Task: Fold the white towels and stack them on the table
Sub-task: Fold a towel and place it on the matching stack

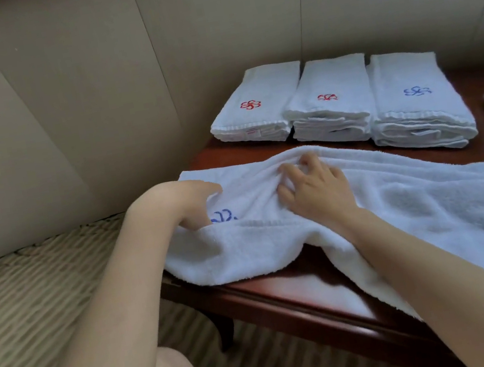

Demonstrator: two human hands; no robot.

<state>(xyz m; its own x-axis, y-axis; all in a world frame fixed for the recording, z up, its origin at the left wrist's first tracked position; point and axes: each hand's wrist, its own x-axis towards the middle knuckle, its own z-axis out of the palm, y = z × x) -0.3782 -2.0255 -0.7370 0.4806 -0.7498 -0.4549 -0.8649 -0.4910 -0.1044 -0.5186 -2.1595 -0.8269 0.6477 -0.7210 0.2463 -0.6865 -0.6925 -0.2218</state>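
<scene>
The unfolded towel lies long across the dark wooden table, its near edge drooping over the table's front rim and its right end running out of view. The right hand rests on top of it with fingers curled into a raised ridge of cloth, bunching it; the left hand reaches in at the towel's left end, its fingers tucked under a fold near the blue emblem, so whether they pinch the cloth or merely lift it I cannot tell. The main risk is the overhang: a pull toward the person could let the hanging weight drag the towel off the table (terry cloth slides readily on polished wood). A fold started from the bunched ridge would likely come out crooked. Three folded stacks sit close behind, and a wide sweep could nudge them.
</scene>
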